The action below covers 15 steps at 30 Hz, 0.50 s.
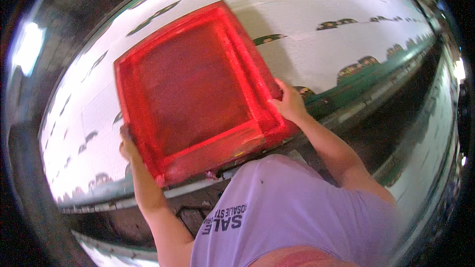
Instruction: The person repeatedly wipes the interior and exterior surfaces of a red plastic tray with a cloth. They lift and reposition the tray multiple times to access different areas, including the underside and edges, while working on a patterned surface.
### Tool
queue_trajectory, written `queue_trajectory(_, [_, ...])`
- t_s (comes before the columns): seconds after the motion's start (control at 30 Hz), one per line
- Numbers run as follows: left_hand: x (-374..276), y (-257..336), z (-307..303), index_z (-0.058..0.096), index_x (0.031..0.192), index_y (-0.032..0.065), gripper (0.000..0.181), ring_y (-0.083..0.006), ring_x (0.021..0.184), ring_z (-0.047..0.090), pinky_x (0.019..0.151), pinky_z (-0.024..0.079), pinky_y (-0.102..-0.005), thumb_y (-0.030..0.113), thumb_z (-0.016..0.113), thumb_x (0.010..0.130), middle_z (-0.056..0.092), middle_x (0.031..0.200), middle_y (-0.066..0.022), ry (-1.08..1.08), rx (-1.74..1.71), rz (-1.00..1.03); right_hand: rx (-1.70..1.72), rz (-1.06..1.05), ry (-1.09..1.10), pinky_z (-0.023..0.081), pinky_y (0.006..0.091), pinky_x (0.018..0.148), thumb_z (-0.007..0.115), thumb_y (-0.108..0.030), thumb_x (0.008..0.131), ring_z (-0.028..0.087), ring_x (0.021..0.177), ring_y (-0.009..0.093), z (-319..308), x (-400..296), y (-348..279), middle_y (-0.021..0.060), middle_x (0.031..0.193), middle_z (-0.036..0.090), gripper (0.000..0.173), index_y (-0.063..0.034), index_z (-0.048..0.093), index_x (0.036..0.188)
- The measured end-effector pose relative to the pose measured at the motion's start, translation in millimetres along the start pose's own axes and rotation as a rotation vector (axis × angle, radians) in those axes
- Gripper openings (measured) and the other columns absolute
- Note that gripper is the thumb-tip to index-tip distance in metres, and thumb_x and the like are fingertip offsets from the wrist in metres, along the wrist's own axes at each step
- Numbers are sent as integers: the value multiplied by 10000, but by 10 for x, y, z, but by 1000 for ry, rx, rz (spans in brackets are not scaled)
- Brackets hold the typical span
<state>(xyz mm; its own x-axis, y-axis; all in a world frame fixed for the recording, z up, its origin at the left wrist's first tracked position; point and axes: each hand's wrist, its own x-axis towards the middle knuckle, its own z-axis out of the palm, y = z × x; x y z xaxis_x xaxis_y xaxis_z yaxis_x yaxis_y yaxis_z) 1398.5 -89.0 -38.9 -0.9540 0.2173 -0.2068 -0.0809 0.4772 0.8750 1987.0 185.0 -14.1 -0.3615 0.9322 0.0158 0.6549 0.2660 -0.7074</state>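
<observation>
I hold a large red-stained screen-printing frame (pixel 256 81) by its two sides, above a long table covered in white cloth (pixel 297 3). Its mesh (pixel 193 85) is dark red, and the wide borders are bright red. My left hand (pixel 128 146) grips the left side near the lower corner. On the opposite side, my right hand (pixel 291 102) has its thumb over the edge. The frame lies at a slant and throws a shadow on the cloth to its right. Whether its far edge touches the cloth cannot be told.
Dark floral motifs (pixel 336 24) run in rows across the cloth. A green strip (pixel 356 85) borders the near table edge. Behind me, past a dark aisle (pixel 386 118), stands another long white-covered table (pixel 419 144). A bright lamp (pixel 29 48) glows at left.
</observation>
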Motion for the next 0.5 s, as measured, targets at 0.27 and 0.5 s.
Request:
queue_trajectory(0.27, [-271,122,64,797,1274,-44,749,-264,1061,746,945,594,-415,644,566,1089,811,1169,-146,-106,-170,82,-141,3,141,514,499,1148,861,-152,806,651,1306,444,153,75,51,257,1394,688,775,-48,593,1526])
queue_trajectory(0.5, [-345,315,21,690,1438,-48,739,-303,1184,727,1037,590,-447,595,520,1115,741,1355,-177,-212,-352,-21,-82,-65,178,585,514,1015,791,-159,786,735,1130,434,-68,134,-232,228,1235,767,658,-106,697,1435])
